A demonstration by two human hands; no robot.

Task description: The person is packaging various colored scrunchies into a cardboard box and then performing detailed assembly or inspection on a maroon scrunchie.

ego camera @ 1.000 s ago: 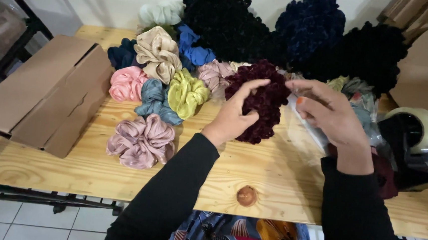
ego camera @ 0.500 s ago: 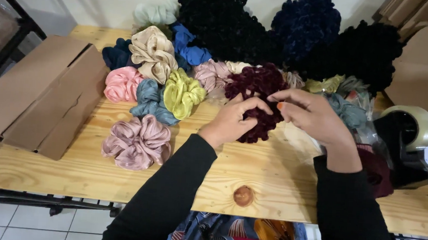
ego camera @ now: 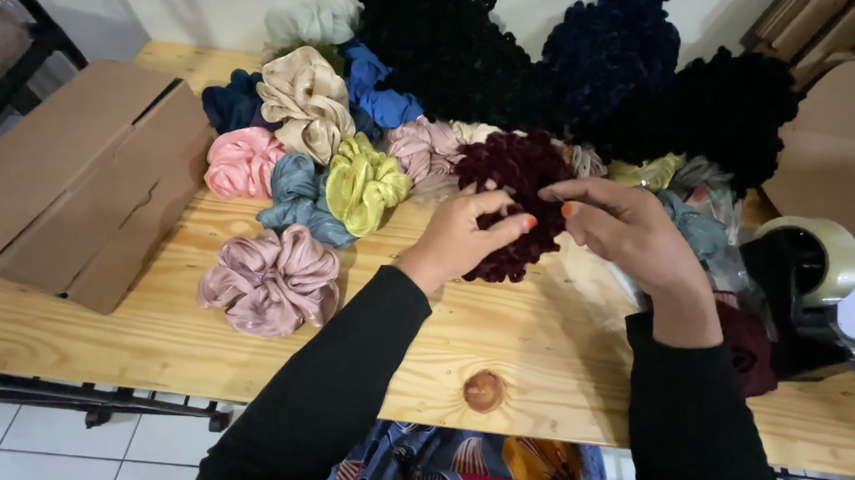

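A dark maroon velvet scrunchie (ego camera: pixel 514 176) sits at the middle of the wooden table (ego camera: pixel 539 363). My left hand (ego camera: pixel 463 237) grips its near edge with curled fingers. My right hand (ego camera: pixel 629 229) pinches the scrunchie's right side between thumb and forefinger. Both arms wear black sleeves. Around it lie other scrunchies: a yellow-green one (ego camera: pixel 363 180), a grey-blue one (ego camera: pixel 295 196), a pink one (ego camera: pixel 240 162), a beige one (ego camera: pixel 304 101) and a mauve satin one (ego camera: pixel 272 279).
Large black and navy scrunchies (ego camera: pixel 520 61) pile up against the back wall. A flattened cardboard box (ego camera: pixel 66 180) lies at the table's left end. A tape dispenser (ego camera: pixel 807 287) stands at the right, with more cardboard (ego camera: pixel 850 149) behind it.
Both hands have drawn together on the maroon scrunchie and brought it lower toward the table. My right hand moved left, from beside it onto its right edge.
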